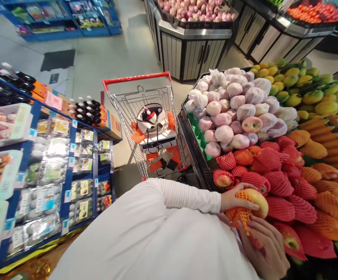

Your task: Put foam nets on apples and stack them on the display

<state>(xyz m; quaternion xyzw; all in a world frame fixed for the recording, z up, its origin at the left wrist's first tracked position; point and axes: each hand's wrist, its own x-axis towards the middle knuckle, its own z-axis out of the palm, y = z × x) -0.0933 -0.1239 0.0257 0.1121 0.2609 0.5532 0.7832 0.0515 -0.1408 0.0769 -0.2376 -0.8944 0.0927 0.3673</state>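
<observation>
My left hand (pixel 234 199) is closed around a round yellow fruit (pixel 260 202), its thumb lying across the front. An orange foam net (pixel 239 210) covers the fruit's left side and hangs below it, while the right side is bare. Just beneath, my right hand (pixel 269 247) curls its fingers and thumb around the net's lower end and the fruit's underside. Something red shows between that hand's fingers, too hidden to name. Both hands are over the front edge of the display, beside apples in red foam nets (pixel 278 182).
Paper-wrapped fruit (pixel 225 134), mangoes (pixel 291 79) and orange-netted fruit (pixel 332 198) fill the stand at right. A red-handled shopping cart (pixel 136 77) holding a bag (pixel 153 120) stands ahead. Shelves of egg packs (pixel 51 171) line the left; onions (pixel 196 9) are behind.
</observation>
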